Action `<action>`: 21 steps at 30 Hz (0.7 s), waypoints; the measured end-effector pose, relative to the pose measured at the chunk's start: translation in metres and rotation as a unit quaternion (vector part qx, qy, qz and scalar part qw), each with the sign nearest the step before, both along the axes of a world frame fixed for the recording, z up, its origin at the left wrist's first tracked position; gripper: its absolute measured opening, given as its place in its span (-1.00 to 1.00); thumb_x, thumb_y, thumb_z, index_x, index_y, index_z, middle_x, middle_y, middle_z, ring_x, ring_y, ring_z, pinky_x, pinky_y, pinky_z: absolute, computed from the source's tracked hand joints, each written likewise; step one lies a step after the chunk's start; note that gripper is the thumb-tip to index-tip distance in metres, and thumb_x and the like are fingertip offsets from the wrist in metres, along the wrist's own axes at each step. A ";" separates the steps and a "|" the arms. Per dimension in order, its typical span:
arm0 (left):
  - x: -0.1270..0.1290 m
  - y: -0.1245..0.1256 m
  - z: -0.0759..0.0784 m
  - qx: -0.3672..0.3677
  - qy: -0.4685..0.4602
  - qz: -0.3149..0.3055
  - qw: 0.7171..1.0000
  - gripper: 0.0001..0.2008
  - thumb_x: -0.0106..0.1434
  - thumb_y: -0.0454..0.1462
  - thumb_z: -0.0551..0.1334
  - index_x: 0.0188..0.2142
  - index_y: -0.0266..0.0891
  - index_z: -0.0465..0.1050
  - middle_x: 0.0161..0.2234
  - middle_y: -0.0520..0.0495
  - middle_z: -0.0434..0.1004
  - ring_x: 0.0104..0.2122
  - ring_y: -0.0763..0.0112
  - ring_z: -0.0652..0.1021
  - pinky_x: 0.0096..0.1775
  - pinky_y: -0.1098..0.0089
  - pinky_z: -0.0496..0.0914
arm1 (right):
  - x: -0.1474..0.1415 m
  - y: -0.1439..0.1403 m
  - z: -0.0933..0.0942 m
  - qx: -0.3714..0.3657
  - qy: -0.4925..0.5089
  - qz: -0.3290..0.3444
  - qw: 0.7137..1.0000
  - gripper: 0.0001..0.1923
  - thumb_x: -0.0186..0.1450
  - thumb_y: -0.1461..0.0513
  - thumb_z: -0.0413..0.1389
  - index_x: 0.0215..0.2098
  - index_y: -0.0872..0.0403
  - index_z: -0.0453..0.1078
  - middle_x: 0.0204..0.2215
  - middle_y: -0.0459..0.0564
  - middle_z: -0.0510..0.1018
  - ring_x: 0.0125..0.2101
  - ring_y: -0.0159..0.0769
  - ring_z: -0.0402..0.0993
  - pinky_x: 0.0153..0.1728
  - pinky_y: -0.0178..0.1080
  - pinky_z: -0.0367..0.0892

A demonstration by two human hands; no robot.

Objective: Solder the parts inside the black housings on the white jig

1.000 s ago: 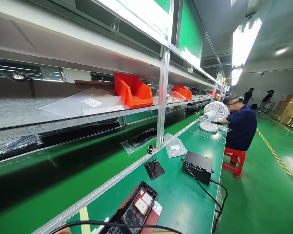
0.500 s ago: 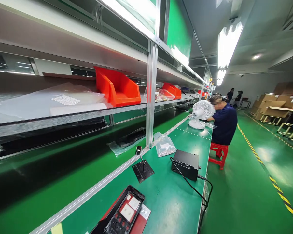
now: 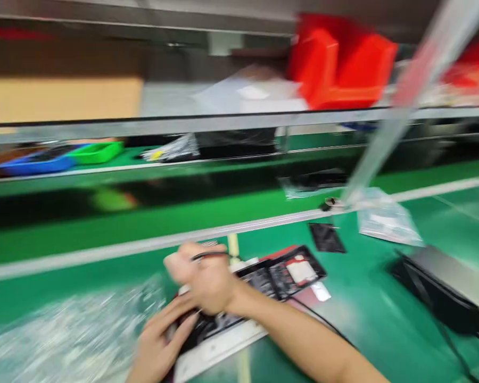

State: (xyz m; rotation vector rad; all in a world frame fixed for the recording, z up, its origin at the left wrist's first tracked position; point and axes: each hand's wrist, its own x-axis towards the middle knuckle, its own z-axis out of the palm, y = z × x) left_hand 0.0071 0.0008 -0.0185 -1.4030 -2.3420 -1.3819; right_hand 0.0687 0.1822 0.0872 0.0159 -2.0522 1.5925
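Meanwhile, both hands at the desk [image 3: 343,330]: right hand [image 3: 201,279] closed on thin black tool [image 3: 209,256], left hand [image 3: 159,340] w/ fingers half-curled, steadying black housing [image 3: 263,279]; heavy blur.

We can read no text here; motion blur smears everything. The white label [image 3: 300,269] on the black housing [image 3: 279,276] shows no legible print; neither does the bag [image 3: 387,221].

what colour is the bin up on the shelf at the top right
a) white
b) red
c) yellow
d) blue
b, the bin on the upper shelf is bright red, though blurred by the camera's motion.
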 end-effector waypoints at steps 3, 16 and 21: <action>0.004 -0.023 -0.006 -0.013 -0.053 -0.024 0.998 -0.69 0.51 -0.05 0.25 -0.01 -0.16 0.66 -0.05 -0.19 0.67 0.06 0.10 0.64 0.13 0.15 0.57 | -0.015 -0.023 -0.013 -0.078 0.045 0.052 0.995 -0.45 0.52 -0.08 0.05 -0.51 0.05 0.15 -0.63 -0.21 0.14 -0.58 -0.46 0.06 -0.54 -0.32 0.06; 0.001 -0.017 -0.005 0.075 -0.115 -0.108 0.985 -0.75 0.48 -0.26 0.28 0.09 -0.20 0.63 0.06 -0.20 0.64 0.09 0.20 0.63 0.18 0.23 0.50 | -0.013 -0.015 -0.016 -0.155 0.082 0.089 0.980 -0.49 0.55 0.02 0.09 -0.50 0.05 0.15 -0.65 -0.21 0.22 -0.66 -0.51 0.10 -0.62 -0.35 0.05; 0.001 -0.013 -0.001 0.078 -0.118 -0.105 0.984 -0.75 0.47 -0.26 0.30 0.08 -0.21 0.64 0.06 -0.20 0.65 0.09 0.19 0.63 0.17 0.24 0.52 | -0.011 -0.015 -0.016 -0.160 0.083 0.089 0.980 -0.48 0.54 0.02 0.10 -0.52 0.05 0.13 -0.68 -0.22 0.19 -0.67 -0.51 0.08 -0.64 -0.35 0.03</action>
